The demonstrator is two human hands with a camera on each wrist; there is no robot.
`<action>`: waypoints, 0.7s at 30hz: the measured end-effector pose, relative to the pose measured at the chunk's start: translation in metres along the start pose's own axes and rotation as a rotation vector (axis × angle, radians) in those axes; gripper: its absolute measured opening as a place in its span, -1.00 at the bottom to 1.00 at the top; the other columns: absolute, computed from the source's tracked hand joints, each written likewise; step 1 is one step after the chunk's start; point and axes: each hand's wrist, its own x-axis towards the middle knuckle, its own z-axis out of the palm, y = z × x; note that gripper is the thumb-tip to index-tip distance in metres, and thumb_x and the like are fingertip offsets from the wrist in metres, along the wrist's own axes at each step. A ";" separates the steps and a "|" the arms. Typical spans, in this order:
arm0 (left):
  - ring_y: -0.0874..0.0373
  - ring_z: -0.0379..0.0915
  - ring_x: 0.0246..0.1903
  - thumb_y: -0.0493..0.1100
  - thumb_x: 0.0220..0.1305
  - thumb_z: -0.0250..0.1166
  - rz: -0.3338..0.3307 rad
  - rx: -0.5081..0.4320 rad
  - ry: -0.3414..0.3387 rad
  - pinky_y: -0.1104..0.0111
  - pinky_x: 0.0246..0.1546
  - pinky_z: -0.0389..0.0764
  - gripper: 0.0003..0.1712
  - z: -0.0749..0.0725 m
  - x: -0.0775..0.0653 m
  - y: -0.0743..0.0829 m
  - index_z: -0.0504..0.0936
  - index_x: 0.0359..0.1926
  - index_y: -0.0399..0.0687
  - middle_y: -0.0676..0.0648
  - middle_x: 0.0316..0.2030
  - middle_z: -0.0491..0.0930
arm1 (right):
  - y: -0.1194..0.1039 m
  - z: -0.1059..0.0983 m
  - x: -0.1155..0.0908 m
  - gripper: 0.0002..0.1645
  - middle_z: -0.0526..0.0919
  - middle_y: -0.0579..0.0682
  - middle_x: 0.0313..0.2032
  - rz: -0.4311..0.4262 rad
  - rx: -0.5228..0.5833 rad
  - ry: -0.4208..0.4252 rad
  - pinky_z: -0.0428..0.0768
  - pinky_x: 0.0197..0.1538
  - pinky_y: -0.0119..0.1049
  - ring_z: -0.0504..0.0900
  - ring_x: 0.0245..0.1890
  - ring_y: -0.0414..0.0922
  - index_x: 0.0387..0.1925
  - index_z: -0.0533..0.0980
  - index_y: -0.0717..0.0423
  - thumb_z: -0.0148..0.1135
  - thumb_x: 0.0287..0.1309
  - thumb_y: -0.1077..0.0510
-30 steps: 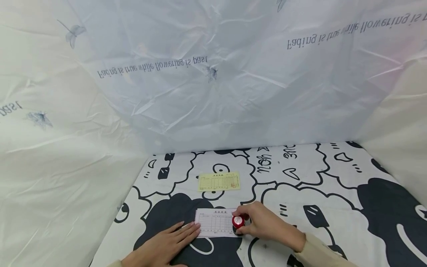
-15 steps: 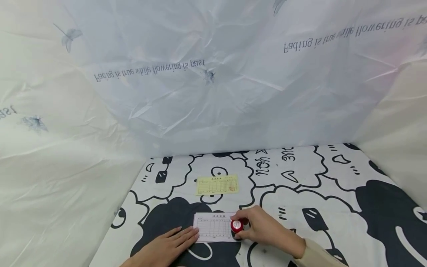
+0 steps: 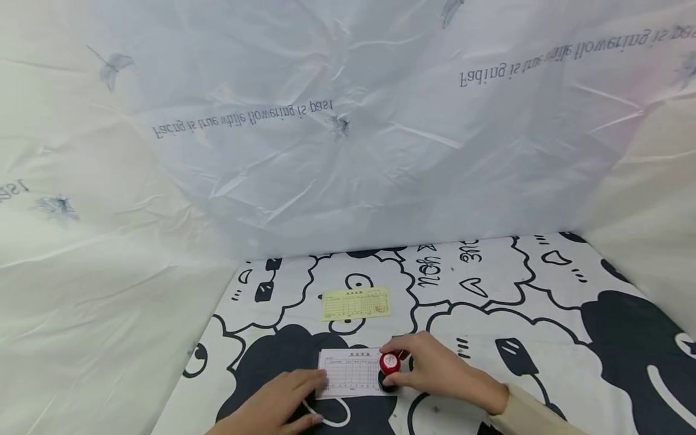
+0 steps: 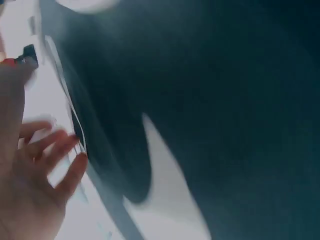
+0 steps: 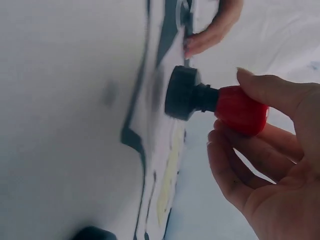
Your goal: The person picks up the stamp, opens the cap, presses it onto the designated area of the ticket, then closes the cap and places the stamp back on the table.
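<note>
One red-handled stamp (image 3: 389, 364) pinched by right hand (image 3: 435, 367) over white slip (image 3: 348, 370); left hand (image 3: 278, 400) loose at slip's edge. Likely mid-stamping; next calls for straight stamp, steady slip.

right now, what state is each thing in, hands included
White forms: stacked, flat
Red-and-black stamp: held over the forms' right end; whether it touches the paper is unclear
Right hand: gripping the stamp's red handle
Left hand: fingers over the forms' left edge
Yellow form: flat, reddish mark near its lower right corner
Patterned tablecloth: spread out
Backdrop sheet: creased
</note>
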 end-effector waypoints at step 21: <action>0.27 0.46 -0.70 -0.03 0.27 0.51 -0.695 -0.575 0.214 0.45 -0.69 0.48 -0.75 0.008 0.056 0.001 0.71 -0.39 -0.09 0.07 -0.63 0.57 | 0.005 -0.022 -0.005 -0.46 0.78 -0.28 -0.16 0.012 -0.004 0.147 0.76 -0.13 -0.28 0.68 -0.19 -0.40 0.06 0.71 -0.10 0.56 0.12 -0.24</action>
